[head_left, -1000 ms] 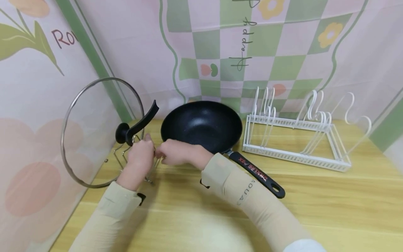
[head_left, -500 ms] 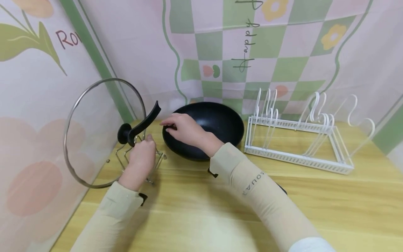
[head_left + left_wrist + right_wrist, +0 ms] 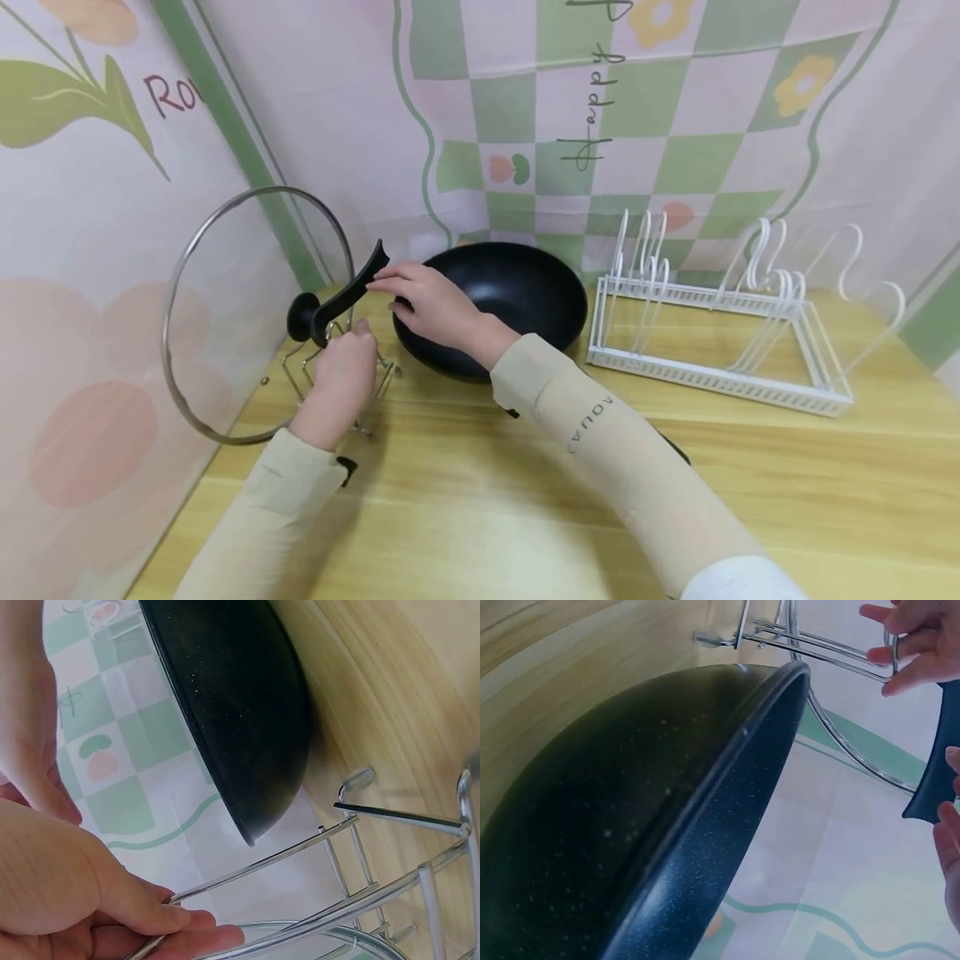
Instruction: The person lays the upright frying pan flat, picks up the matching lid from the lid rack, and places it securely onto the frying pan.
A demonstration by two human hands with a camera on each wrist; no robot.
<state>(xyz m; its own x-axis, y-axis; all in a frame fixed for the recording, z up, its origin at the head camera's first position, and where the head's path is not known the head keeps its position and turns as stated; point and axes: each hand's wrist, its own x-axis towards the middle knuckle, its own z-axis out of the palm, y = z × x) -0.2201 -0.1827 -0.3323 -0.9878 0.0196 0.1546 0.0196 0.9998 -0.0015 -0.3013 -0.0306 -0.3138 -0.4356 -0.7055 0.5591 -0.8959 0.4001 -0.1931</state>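
Observation:
In the head view my left hand (image 3: 345, 379) grips the upper part of a shiny wire lid rack (image 3: 385, 375). The left wrist view shows that thumb and fingers (image 3: 169, 919) around a rack wire. A clear glass lid (image 3: 201, 237) with a metal rim stands upright on the rack. Its curved black handle (image 3: 348, 296) points up and right. My right hand (image 3: 438, 308) is at the handle's free end, its fingers extended; whether they touch it is hard to tell. Behind that hand sits a black frying pan (image 3: 517, 287), its handle mostly hidden by the right sleeve.
A white rack (image 3: 720, 387) with several upright wire loops stands on the wooden table (image 3: 465, 517) at the right. Patterned cloth walls (image 3: 495, 108) rise behind and at the left, close to the lid.
My right hand has left the wire rack, risen over the pan's left side, and then moved left to the lid's handle. The left hand keeps its hold on the rack.

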